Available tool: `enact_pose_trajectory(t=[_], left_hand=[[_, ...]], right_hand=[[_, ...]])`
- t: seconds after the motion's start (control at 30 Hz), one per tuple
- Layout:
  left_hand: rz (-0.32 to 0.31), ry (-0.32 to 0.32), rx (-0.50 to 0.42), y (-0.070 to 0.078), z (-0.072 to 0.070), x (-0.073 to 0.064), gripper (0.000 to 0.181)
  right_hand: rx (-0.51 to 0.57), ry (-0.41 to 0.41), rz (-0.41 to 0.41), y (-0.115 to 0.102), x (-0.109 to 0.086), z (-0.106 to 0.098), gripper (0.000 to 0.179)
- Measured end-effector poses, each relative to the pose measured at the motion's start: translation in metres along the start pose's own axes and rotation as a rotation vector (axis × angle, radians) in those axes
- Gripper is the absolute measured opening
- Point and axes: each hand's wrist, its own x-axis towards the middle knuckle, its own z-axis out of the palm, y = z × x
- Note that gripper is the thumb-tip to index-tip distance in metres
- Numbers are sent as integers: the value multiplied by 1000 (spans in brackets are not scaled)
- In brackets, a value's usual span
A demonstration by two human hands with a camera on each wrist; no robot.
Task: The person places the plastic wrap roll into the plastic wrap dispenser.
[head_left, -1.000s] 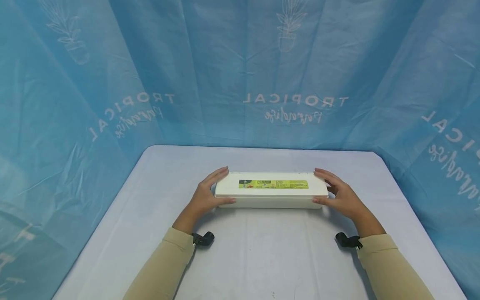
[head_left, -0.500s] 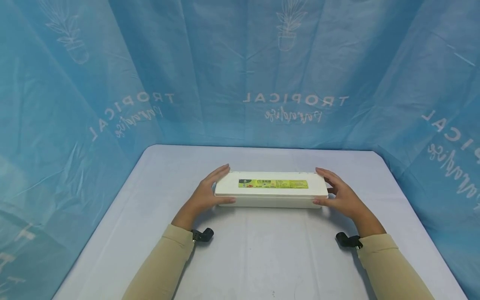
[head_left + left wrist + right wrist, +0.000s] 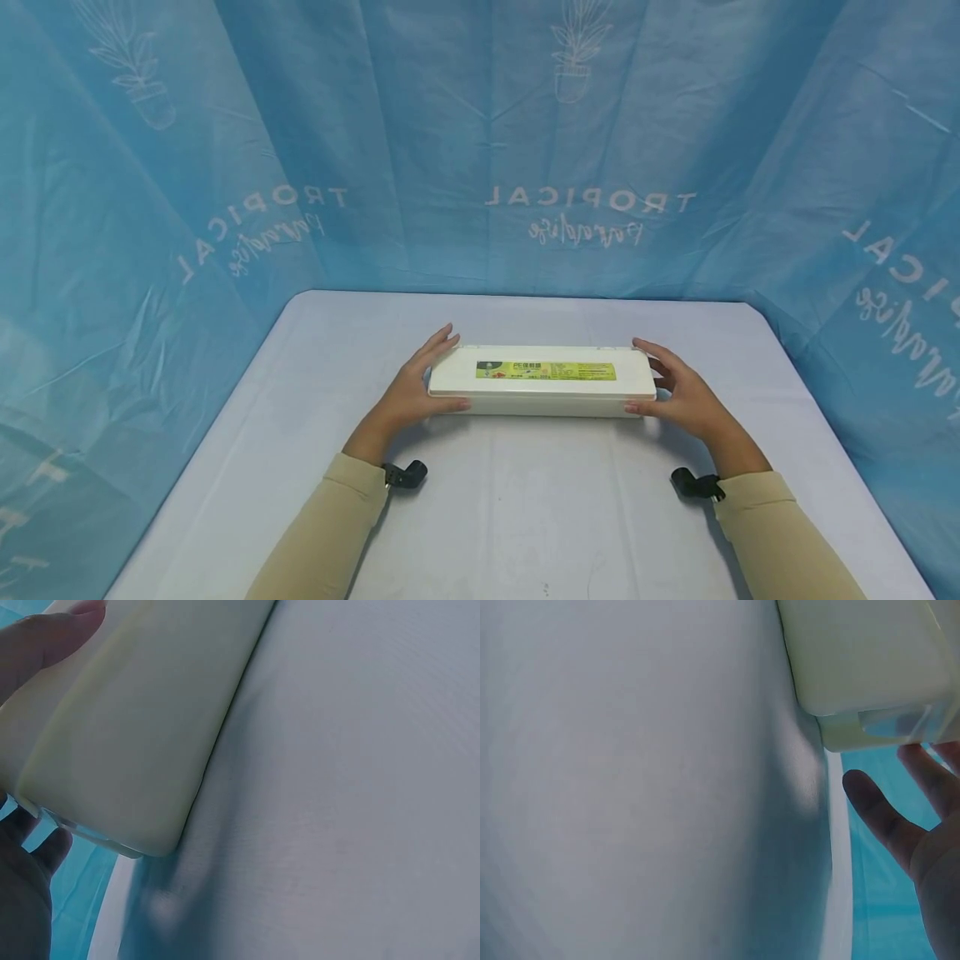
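Note:
A long white cling film box (image 3: 540,406) with a green-and-yellow label lies lengthwise on the white table, lid down. My left hand (image 3: 415,389) holds its left end, thumb along the front face and fingers around the far side. At the opposite end my right hand (image 3: 680,393) grips in the same way, thumb on the front and fingertips behind. In the left wrist view, the thumb presses the face of the box (image 3: 142,735), above its rounded corner. The right wrist view has the fingers beside the end of the box (image 3: 870,660), where a clear tab shows.
White cloth covers the table (image 3: 540,508). Blue printed curtains (image 3: 420,150) hang close around its back and both sides. A small black camera (image 3: 407,475) sits at the left wrist, another black camera (image 3: 693,483) at the right.
The left hand's fingertips have risen and spread slightly at the back corner. The right index finger has shifted slightly right. The box stays in place.

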Motion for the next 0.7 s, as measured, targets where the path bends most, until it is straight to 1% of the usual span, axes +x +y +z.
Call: enact_pose_trajectory(t=[0.23,0.33,0.43,0.5,0.57,0.67,0.7], left_hand=[[40,5,-1,-2,-1,-3,116],[46,8,15,-1,-1,-3,116],[63,6,54,1,-4,-3,113],[97,5,88,3,-6,-2,108],[157,3,131,5,-10,1,101],[249,5,202,12,-15,7,93],[267,5,230,14,-17,9,91]], right_hand=[[13,-4,-19,-1,-2,0,111],[9,-7,-21,-3,-4,-1,111],[-11,-14,-15,-6,-5,-3,110],[-33,-21,-26,-8,-4,-6,106],[-65,-21,-55,-10,-3,-8,100],[-147,-17,-87,-15,0,-13,92],[-175,-18,-93,-18,1,-15,91]])
